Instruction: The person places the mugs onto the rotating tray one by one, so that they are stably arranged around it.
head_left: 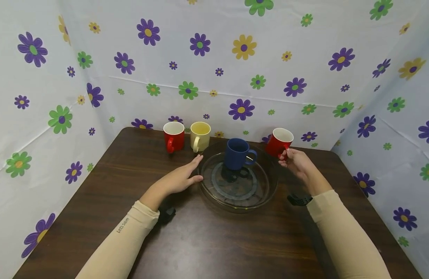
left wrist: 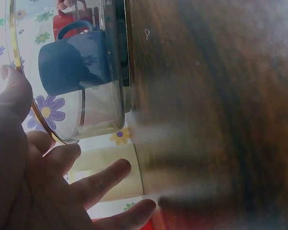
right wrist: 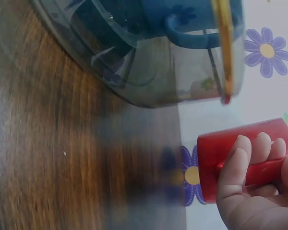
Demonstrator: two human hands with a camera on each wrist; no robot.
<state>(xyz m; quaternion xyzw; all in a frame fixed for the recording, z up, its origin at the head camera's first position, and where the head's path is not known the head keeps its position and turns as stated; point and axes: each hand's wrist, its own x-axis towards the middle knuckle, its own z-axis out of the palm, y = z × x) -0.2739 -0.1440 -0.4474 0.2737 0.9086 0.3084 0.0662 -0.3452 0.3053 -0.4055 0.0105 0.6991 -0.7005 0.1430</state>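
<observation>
My right hand [head_left: 296,164] grips a red mug [head_left: 276,144] by its handle, to the right of a clear round tray with a raised wall [head_left: 214,195]. A gap shows between this mug's base and the tabletop in the right wrist view, and the mug leans. Inside the tray a blue mug [head_left: 235,155] stands upright, its handle pointing right. At the tray's left side is my left hand [head_left: 179,179], fingers spread and fairly straight, thumb and fingertips by the rim. Whether they touch the rim, I cannot tell.
Behind the left hand, a yellow mug [head_left: 200,136] and a second red mug [head_left: 174,136] stand side by side near the back edge. All rests on a dark wooden table [head_left: 214,240]. A flowered cloth [head_left: 214,50] hangs behind and at both sides.
</observation>
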